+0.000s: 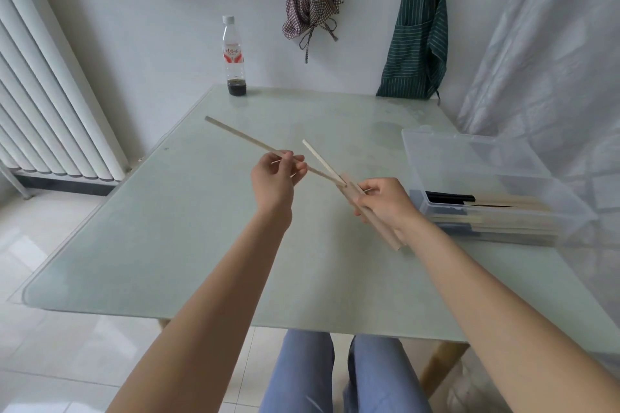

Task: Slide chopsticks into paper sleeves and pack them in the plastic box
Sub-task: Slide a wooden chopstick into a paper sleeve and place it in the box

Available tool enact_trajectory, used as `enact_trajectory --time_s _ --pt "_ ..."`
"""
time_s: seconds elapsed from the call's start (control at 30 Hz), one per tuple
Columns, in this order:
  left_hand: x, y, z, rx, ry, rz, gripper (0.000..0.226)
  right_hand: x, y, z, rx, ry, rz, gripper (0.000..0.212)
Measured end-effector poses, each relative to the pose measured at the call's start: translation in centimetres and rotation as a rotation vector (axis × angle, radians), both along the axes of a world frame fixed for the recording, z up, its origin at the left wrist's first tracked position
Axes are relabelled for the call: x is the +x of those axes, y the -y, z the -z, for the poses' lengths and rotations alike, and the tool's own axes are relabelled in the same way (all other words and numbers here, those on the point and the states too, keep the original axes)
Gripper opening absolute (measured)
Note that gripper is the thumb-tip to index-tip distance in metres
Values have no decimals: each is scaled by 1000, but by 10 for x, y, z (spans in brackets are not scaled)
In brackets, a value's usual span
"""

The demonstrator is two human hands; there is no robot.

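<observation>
Two hands work above the glass table (201,245) in the head view. Left hand (275,181) pinches one chopstick (241,137) betw. thumb & curled fingers; its far end points up-left, near end reaches the sleeve mouth. Right hand (385,204) grips the paper sleeve (379,225), fingers wrapped round its middle, lower end sticking out below the palm. 2nd chopstick (320,159) already sits partly in the sleeve, angled up-left. Clear plastic box (469,157) lies just right of the right hand, lid open, w/ sleeved chopsticks (503,208) inside. Bottle (234,57) stands at the far edge.
</observation>
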State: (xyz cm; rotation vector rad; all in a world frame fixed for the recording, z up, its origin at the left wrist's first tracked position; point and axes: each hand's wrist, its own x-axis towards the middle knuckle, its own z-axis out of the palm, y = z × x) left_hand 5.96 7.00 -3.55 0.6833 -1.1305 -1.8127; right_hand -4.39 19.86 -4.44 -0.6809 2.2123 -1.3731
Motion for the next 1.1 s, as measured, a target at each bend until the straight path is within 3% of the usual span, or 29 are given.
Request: enact_trajectory --time_s 0.37,0.47,0.63,0.77,1.1 --pt "-5 -7 1 -87 37 6 21 -1 -9 -5 58 -65 -60 5" --pt "-4 -8 2 -118 124 47 13 -6 -11 -2 46 -67 -102 12" --pt "0 -4 2 -147 274 70 3 -12 -18 -3 31 -44 -183 7" --pt "-3 -10 3 -94 294 45 18 -10 -14 -5 13 -47 -198 9" --pt "-4 0 0 -51 222 -143 16 -16 -25 -8 84 -53 -242 10"
